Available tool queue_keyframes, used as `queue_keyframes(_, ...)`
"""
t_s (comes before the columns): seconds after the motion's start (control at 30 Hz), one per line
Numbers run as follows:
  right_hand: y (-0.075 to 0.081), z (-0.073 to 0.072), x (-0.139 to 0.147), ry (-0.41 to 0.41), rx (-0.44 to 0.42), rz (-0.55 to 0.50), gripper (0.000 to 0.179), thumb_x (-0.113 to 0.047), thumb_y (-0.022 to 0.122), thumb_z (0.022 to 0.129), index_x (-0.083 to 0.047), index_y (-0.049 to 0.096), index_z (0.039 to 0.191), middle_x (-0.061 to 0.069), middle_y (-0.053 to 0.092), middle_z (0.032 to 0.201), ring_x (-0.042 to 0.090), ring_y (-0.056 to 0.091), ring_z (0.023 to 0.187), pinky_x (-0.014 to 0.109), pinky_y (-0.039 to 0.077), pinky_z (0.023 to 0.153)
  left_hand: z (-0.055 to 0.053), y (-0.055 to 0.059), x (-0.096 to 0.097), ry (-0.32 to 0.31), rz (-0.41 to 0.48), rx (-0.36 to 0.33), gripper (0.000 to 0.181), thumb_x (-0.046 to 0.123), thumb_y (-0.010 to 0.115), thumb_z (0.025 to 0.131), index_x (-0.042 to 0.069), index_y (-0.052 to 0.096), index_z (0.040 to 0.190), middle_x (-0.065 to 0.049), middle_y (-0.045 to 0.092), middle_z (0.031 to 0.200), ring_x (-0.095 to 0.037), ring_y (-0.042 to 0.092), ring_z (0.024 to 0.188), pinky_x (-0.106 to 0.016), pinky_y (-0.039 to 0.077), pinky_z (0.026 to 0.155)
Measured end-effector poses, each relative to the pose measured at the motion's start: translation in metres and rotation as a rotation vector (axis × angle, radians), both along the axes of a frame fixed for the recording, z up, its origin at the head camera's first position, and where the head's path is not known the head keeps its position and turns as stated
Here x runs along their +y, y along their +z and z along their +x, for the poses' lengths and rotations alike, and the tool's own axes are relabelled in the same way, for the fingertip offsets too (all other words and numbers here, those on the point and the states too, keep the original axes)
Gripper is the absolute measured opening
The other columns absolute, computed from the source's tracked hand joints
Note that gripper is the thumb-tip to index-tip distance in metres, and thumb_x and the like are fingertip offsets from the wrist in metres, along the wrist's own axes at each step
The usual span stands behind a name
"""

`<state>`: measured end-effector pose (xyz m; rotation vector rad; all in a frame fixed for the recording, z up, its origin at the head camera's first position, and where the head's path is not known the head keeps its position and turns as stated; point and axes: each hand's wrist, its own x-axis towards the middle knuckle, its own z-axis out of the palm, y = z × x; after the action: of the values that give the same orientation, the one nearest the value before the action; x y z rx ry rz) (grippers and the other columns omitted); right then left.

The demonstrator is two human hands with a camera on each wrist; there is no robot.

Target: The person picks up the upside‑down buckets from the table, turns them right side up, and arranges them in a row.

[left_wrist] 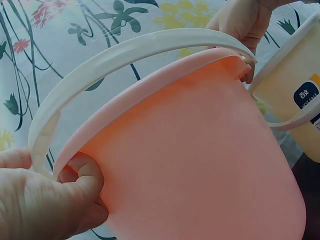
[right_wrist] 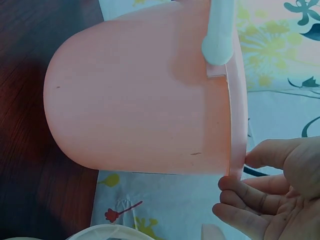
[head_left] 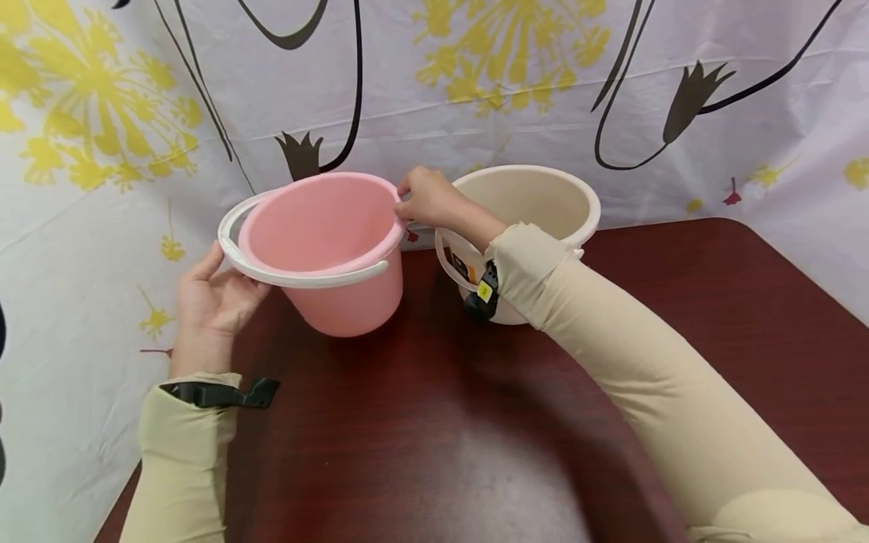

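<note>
A pink bucket (head_left: 346,305) with a white handle (head_left: 305,281) is tilted slightly, its mouth facing up and toward me. My left hand (head_left: 220,302) holds its left side; in the left wrist view, curled fingers (left_wrist: 87,177) sit under the rim beside the end of the handle arc. At the opposite side, my right hand (head_left: 434,197) pinches the pink rim between thumb and fingers, as the right wrist view confirms. Just right of it stands a cream bucket (head_left: 519,311), partly hidden behind my right forearm. No contents show inside the pink bucket.
Both buckets are at the back of a dark red-brown table (head_left: 407,430). A white cloth (head_left: 380,90) with yellow and dark plant prints hangs close behind and along the sides. A dark label (left_wrist: 306,95) marks the cream bucket, whose own handle hangs down in front.
</note>
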<state>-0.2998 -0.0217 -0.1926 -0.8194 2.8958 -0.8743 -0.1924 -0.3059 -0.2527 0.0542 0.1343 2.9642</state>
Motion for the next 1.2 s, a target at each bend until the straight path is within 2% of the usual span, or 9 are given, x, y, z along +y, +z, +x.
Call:
queue_keyframes(0.07, -0.002, -0.001, -0.001, 0.007, 0.022, 0.022, 0.015, -0.011, 0.055, 0.085, -0.001, 0.066, 0.085, 0.005, 0.057, 0.071, 0.013, 0.045, 0.061, 0.020, 0.035, 0.055, -0.001, -0.002, 0.000, -0.013, 0.010, -0.019, 0.038, 0.006, 0.049, 0.092, 0.009, 0.043, 0.130, -0.006, 0.036, 0.137, -0.023, 0.038, 0.123, -0.049, 0.035, 0.094)
queue_keyframes(0.17, -0.005, -0.001, -0.002, 0.016, 0.041, 0.052, 0.023, -0.011, 0.055, 0.085, -0.006, 0.054, 0.063, -0.001, 0.039, 0.052, 0.010, 0.035, 0.048, 0.020, 0.028, 0.047, -0.002, -0.005, 0.000, -0.018, 0.016, -0.039, 0.038, 0.006, 0.049, 0.092, 0.009, 0.043, 0.129, -0.005, 0.037, 0.136, -0.023, 0.039, 0.122, -0.049, 0.035, 0.094)
queue_keyframes(0.33, -0.007, -0.001, -0.003, 0.004, 0.052, 0.077, 0.034, -0.010, 0.054, 0.085, -0.011, 0.041, 0.054, -0.003, 0.031, 0.046, 0.008, 0.028, 0.042, 0.019, 0.024, 0.043, -0.004, -0.008, 0.001, -0.010, 0.025, -0.070, 0.039, 0.005, 0.051, 0.091, 0.009, 0.043, 0.129, -0.004, 0.037, 0.136, -0.022, 0.039, 0.123, -0.048, 0.036, 0.094)
queue_keyframes(0.43, -0.008, -0.001, -0.004, 0.001, 0.056, 0.097, 0.034, -0.009, 0.053, 0.084, -0.011, 0.040, 0.052, -0.002, 0.033, 0.046, 0.009, 0.028, 0.042, 0.020, 0.025, 0.043, -0.005, -0.009, 0.001, -0.002, 0.024, -0.091, 0.038, 0.005, 0.052, 0.091, 0.009, 0.044, 0.128, -0.004, 0.039, 0.134, -0.023, 0.040, 0.121, -0.048, 0.037, 0.093)
queue_keyframes(0.6, -0.007, 0.002, -0.005, 0.001, 0.056, 0.129, 0.023, -0.008, 0.053, 0.083, -0.008, 0.055, 0.061, 0.001, 0.050, 0.054, 0.013, 0.040, 0.049, 0.022, 0.033, 0.047, -0.006, -0.012, 0.002, 0.009, 0.011, -0.112, 0.039, 0.005, 0.052, 0.090, 0.011, 0.045, 0.127, -0.005, 0.040, 0.132, -0.022, 0.041, 0.120, -0.047, 0.039, 0.091)
queue_keyframes(0.73, -0.007, 0.003, -0.006, -0.001, 0.047, 0.149, 0.016, -0.007, 0.053, 0.084, -0.004, 0.062, 0.071, 0.004, 0.059, 0.064, 0.015, 0.044, 0.054, 0.023, 0.035, 0.050, -0.006, -0.015, 0.002, 0.012, 0.003, -0.123, 0.040, 0.005, 0.053, 0.090, 0.011, 0.044, 0.128, -0.005, 0.039, 0.132, -0.021, 0.041, 0.120, -0.046, 0.040, 0.090)
queue_keyframes(0.97, -0.010, 0.003, -0.009, -0.004, 0.057, 0.199, 0.016, -0.007, 0.051, 0.085, -0.005, 0.063, 0.075, 0.005, 0.060, 0.066, 0.017, 0.048, 0.057, 0.024, 0.038, 0.052, -0.008, -0.018, 0.000, 0.016, -0.002, -0.157, 0.039, 0.005, 0.054, 0.090, 0.007, 0.040, 0.126, -0.004, 0.038, 0.133, -0.020, 0.040, 0.120, -0.045, 0.039, 0.092)
queue_keyframes(1.2, -0.012, 0.003, -0.012, -0.013, 0.102, 0.242, 0.007, -0.009, 0.052, 0.085, -0.004, 0.056, 0.082, 0.007, 0.056, 0.076, 0.021, 0.054, 0.070, 0.028, 0.042, 0.062, -0.008, -0.022, 0.000, 0.023, -0.006, -0.138, 0.040, 0.006, 0.053, 0.090, 0.008, 0.040, 0.128, -0.005, 0.038, 0.134, -0.020, 0.039, 0.121, -0.045, 0.038, 0.093)
